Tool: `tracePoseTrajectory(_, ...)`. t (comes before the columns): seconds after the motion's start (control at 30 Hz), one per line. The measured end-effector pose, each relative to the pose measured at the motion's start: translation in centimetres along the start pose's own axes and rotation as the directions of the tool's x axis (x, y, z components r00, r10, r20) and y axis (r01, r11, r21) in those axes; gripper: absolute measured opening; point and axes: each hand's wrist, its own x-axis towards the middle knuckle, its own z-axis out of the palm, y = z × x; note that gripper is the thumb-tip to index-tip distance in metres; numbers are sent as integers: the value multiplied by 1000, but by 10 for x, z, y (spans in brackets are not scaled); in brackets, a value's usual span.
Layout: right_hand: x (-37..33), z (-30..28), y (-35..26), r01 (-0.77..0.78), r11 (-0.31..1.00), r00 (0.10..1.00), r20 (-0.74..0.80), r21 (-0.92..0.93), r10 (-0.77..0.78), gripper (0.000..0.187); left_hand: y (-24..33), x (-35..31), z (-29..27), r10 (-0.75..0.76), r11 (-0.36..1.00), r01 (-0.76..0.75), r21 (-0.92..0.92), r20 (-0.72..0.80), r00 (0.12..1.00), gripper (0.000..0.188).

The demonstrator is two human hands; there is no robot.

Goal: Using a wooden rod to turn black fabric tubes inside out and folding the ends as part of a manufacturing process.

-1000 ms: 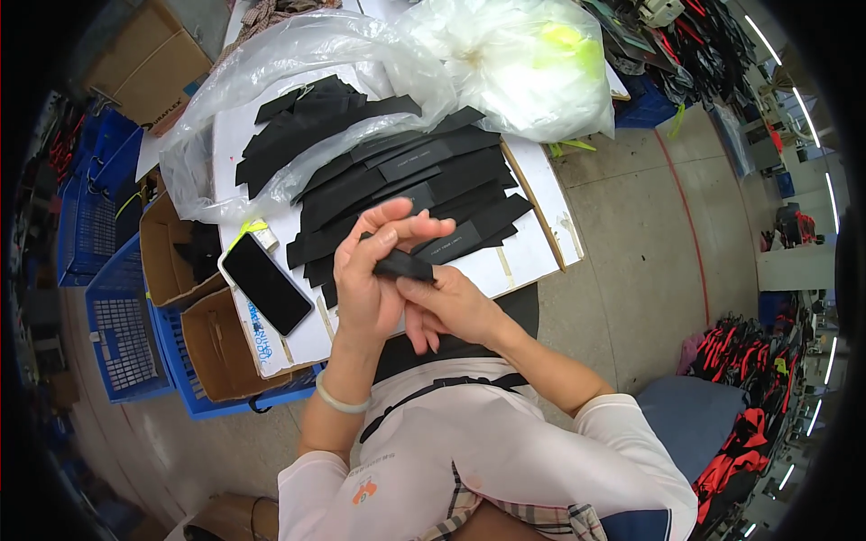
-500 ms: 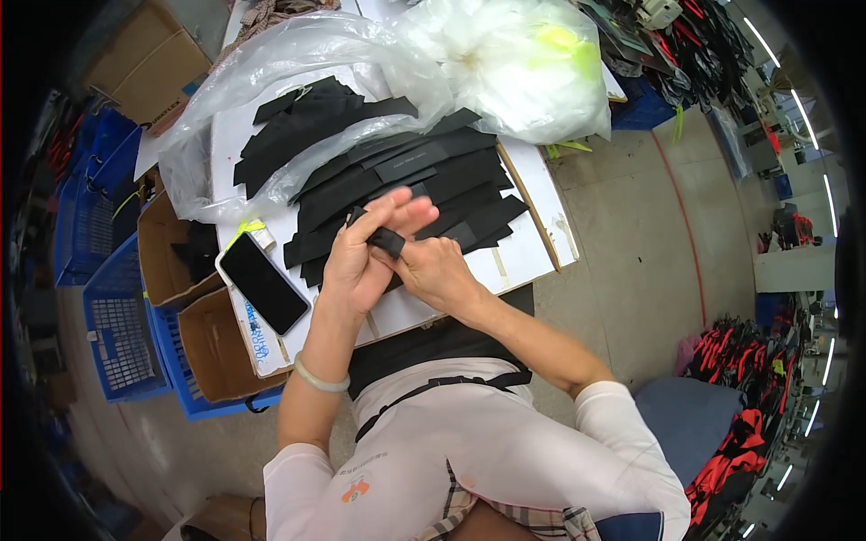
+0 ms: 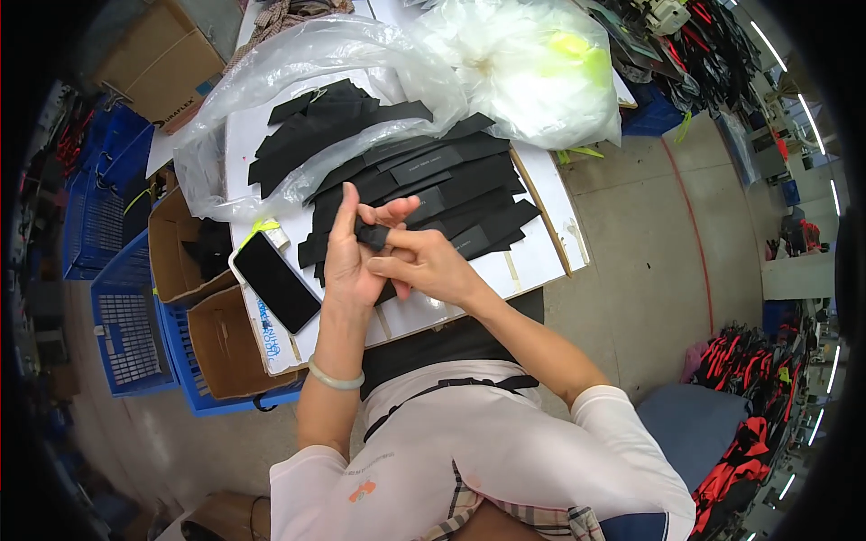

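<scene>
My left hand [image 3: 347, 257] is raised palm up over the front of the table, its fingers partly stretched. A small folded black fabric strip [image 3: 372, 236] sits between the left fingers, where they seem to grip it. From the right, my right hand [image 3: 431, 263] meets the left palm, its index fingertip pressed on the strip and its thumb low against the left hand. Much of the strip is hidden by fingers. Beneath and beyond both hands, overlapping black fabric strips [image 3: 424, 191], some with grey printed labels, are spread over the white tabletop [image 3: 424, 316].
A phone [image 3: 278, 284] lies left of my hands. Clear plastic sheeting [image 3: 311, 45] drapes over the strips, and a stuffed plastic bag [image 3: 523, 72] stands at the back. Cardboard boxes [image 3: 230, 347] and blue crates [image 3: 131, 329] flank the table's left side.
My right hand has turned, with its index finger now stretched toward the left palm. The left fingers have spread, and less of the black strip shows. The view has shifted slightly.
</scene>
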Motion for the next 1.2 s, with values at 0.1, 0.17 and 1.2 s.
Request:
tracePoseTrajectory(0.1,-8,-5,-5,-287,759,957,138,585,256,13,-7,-7,-1,31,998,-36,47,95,995,39)
tracePoseTrajectory(0.17,-5,2,-3,-72,781,974,-125,620,189,14,-12,-8,1,32,998,-38,53,105,994,36)
tracePoseTrajectory(1.2,-2,10,-10,-33,764,911,-295,645,288,15,-19,-10,26,495,779,-549,304,240,835,36)
